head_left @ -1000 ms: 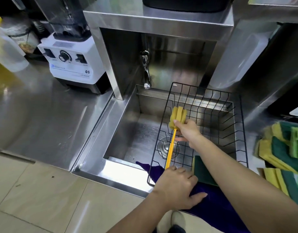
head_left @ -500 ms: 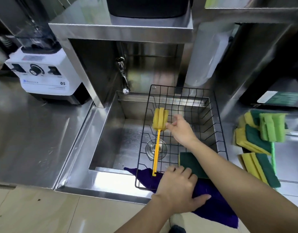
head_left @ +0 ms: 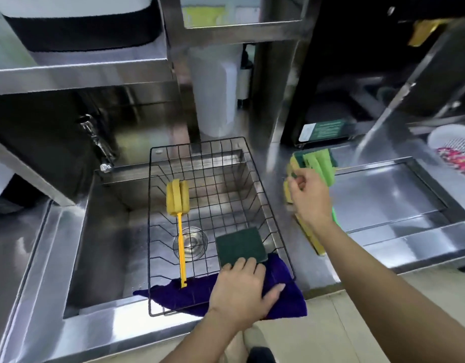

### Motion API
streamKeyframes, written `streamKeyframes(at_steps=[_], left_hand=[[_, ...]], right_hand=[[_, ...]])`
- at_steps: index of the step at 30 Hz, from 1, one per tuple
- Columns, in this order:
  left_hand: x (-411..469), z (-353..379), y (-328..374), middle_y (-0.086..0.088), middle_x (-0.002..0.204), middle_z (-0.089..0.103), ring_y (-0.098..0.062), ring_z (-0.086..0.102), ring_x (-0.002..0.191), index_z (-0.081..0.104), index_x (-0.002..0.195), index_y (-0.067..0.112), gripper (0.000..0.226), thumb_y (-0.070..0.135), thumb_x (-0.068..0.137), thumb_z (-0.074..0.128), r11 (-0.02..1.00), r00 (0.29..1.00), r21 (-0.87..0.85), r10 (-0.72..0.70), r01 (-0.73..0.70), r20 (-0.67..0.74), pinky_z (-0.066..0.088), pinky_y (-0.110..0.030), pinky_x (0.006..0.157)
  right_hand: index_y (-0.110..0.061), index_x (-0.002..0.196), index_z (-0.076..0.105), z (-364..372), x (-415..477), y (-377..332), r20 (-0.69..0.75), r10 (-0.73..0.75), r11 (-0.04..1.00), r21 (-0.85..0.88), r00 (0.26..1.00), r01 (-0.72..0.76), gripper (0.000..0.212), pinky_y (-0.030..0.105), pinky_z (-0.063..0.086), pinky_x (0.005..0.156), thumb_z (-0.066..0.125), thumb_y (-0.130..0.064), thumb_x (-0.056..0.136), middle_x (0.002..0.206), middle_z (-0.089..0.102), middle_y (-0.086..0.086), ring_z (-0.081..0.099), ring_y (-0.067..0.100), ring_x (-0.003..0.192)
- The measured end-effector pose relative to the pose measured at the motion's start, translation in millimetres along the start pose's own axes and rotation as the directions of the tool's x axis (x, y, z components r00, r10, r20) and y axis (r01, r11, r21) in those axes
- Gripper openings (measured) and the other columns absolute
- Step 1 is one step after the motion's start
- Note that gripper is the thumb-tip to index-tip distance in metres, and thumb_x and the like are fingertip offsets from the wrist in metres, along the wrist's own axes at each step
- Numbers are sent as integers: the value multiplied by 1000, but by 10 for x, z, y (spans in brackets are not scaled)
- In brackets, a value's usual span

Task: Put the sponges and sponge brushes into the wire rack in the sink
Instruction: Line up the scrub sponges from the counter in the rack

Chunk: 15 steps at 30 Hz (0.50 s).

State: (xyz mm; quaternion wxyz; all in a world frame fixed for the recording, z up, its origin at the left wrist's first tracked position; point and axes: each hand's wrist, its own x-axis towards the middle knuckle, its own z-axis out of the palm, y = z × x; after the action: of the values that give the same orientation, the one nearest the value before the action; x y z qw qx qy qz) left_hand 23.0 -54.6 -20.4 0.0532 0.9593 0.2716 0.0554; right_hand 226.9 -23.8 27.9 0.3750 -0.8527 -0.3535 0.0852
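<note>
The sink filled the frame's centre, the wire rack sitting in it. Inside lay the yellow sponge brush and a green sponge. Your left hand pressed flat, fingers spread, on the purple cloth. Your right hand, at centre right, pinched the sponge pile on the table.

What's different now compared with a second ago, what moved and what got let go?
The right hand let go of the yellow sponge brush, which now lies in the black wire rack, and swung right to the pile of yellow-green sponges on the counter. The left hand stayed on the rack's front edge over the purple cloth; the dark green scouring pad stayed put.
</note>
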Motion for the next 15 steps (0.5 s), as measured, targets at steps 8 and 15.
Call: streamKeyframes(at_steps=[8, 15], left_hand=[[5, 80, 4, 1, 69, 61, -19, 58, 63, 65, 74, 17, 54, 62, 83, 36, 999, 995, 9, -36, 37, -89, 49, -31, 50], [-11, 68, -8, 3, 71, 60, -17, 57, 65, 66, 77, 18, 58, 65, 84, 32, 999, 994, -17, -52, 50, -99, 47, -30, 50]], right_hand=[[-10, 125, 51, -170, -219, 642, 99, 292, 894, -382, 951, -234, 61, 45, 37, 98, 51, -55, 84, 128, 52, 17, 47, 36, 120], [-34, 130, 40, -247, -339, 822, 239, 401, 876, -383, 884, -294, 61, 52, 35, 100, 57, -59, 77, 124, 51, 11, 50, 35, 115]])
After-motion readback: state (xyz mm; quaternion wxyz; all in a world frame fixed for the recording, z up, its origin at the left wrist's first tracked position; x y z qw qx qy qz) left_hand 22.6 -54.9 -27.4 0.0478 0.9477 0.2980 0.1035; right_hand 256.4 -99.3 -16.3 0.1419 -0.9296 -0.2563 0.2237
